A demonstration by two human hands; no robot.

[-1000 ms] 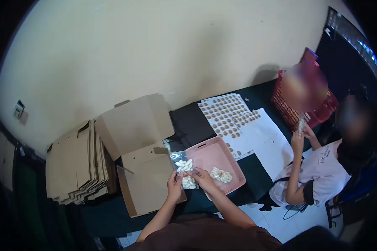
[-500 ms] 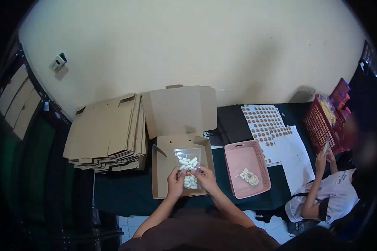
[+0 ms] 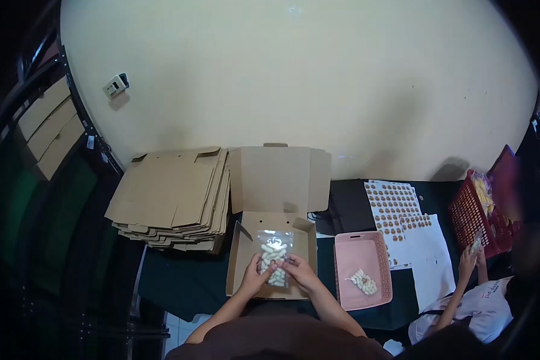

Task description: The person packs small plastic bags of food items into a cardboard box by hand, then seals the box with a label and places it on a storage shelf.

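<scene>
A clear zip bag of white, peanut-like pieces [image 3: 275,246] is held upright over the open cardboard box [image 3: 240,270]. My left hand [image 3: 255,276] grips its left edge, and my right hand [image 3: 301,273] pinches it from the right, thumbs on its front. The box's lid [image 3: 276,177] stands raised against the wall. Just right of the box is a pink tray [image 3: 363,245], with a second bag of white pieces [image 3: 362,282] lying in it.
Flattened cardboard boxes [image 3: 162,189] are piled on the left. Sheets of round stickers [image 3: 393,207] and black folded material [image 3: 349,207] lie behind the tray. At right, a co-worker [image 3: 477,306] holds a small packet beside a red basket [image 3: 474,216].
The whole view has shifted, so the table's things appear lower and further right. The bag is still between my hands, its pieces now less hidden by my fingers.
</scene>
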